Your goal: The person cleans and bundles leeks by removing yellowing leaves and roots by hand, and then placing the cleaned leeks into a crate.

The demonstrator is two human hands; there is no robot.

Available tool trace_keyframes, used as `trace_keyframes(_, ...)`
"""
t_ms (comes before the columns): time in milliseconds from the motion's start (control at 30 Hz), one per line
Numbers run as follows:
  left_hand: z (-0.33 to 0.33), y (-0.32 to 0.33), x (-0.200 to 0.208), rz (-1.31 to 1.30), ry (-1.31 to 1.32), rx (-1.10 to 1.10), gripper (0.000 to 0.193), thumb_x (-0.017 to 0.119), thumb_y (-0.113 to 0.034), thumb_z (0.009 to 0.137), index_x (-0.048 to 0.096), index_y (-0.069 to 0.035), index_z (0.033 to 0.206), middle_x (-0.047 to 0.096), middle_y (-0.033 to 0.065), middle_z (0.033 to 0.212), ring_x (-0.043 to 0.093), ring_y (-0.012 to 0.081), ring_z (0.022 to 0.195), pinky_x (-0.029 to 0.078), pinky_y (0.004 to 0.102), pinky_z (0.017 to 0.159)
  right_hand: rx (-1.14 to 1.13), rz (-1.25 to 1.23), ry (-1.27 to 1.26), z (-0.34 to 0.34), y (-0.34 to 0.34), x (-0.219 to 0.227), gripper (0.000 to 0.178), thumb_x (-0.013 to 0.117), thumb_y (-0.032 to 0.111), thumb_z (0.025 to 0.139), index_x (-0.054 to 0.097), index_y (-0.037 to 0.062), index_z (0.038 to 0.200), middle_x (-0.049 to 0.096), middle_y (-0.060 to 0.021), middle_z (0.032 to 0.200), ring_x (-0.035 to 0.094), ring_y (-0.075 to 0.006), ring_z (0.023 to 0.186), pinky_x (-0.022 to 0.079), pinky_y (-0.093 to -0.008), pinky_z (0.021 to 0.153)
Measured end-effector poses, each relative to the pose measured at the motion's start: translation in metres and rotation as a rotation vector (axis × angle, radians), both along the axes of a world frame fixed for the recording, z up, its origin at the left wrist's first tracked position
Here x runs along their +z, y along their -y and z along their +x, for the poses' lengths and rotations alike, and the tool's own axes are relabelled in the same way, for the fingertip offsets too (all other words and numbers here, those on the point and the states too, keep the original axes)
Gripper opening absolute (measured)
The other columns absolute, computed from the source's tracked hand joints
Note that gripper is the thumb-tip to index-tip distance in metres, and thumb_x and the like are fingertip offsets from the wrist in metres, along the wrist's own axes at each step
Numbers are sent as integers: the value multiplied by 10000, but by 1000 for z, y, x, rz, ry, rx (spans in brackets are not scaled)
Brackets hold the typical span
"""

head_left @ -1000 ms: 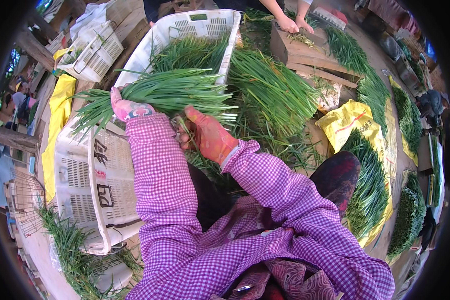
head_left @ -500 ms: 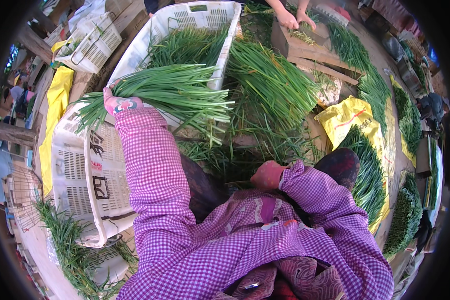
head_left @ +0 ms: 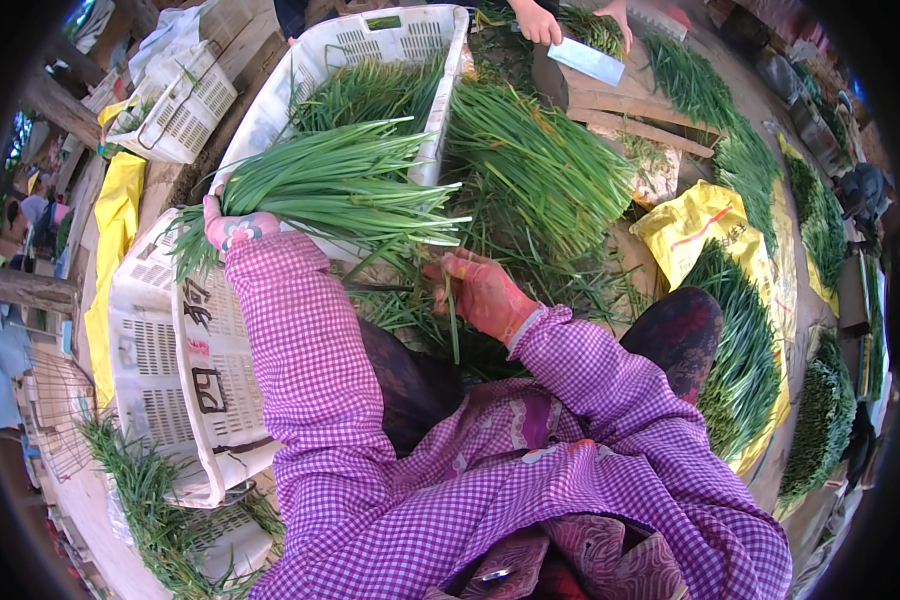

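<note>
My left hand (head_left: 238,225), in a pink patterned glove, is closed around a thick bunch of garlic chives (head_left: 320,185). Their pale stem ends point right, and the bunch lies across the near end of a long white crate (head_left: 448,95). Just below those stem ends, my right hand (head_left: 485,292) wears a reddish-orange glove. Its fingers are pinched on a single chive leaf (head_left: 456,330) that hangs down. A thin dark strip (head_left: 380,287) shows left of this hand; I cannot tell whether it is held. More chives (head_left: 535,165) lie heaped beyond my right hand.
A second white crate (head_left: 202,340) stands tilted by my left forearm. Chives (head_left: 735,350) lie on yellow sacking (head_left: 705,235) at right. At the far side, a co-worker's hand (head_left: 536,22) holds a wide-bladed cleaver (head_left: 587,62) above a wooden block (head_left: 595,97).
My right hand has risen from my lap to below the stem ends and now pinches a leaf. My left hand keeps its hold. The co-worker's cleaver has come into sight.
</note>
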State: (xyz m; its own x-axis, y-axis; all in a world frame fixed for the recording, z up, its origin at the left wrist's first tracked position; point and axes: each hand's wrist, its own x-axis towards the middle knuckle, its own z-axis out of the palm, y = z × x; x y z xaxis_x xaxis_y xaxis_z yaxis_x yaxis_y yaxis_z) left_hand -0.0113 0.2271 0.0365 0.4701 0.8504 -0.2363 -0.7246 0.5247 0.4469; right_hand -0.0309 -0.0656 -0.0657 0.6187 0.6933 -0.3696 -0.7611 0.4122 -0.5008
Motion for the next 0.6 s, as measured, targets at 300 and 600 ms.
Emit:
trace_keyframes(300, -12, 10, 18, 65, -137, 47, 365, 454, -313, 881, 578, -20, 1060, 567, 156, 1145, 526, 328, 1059, 387, 503, 941, -546, -44, 50, 20, 5, 0, 108, 534, 202, 890, 534, 105, 936, 583, -41, 732, 501, -157, 495, 427, -322, 461)
trace_keyframes(600, -4, 34, 21, 180, -58, -113, 260, 488, -245, 861, 584, -31, 973, 611, 129, 1025, 569, 299, 974, 436, 475, 889, 64, 11, 7, 38, 28, 22, 170, 531, 230, 898, 534, 81, 978, 544, -34, 786, 470, -95, 562, 398, -260, 480)
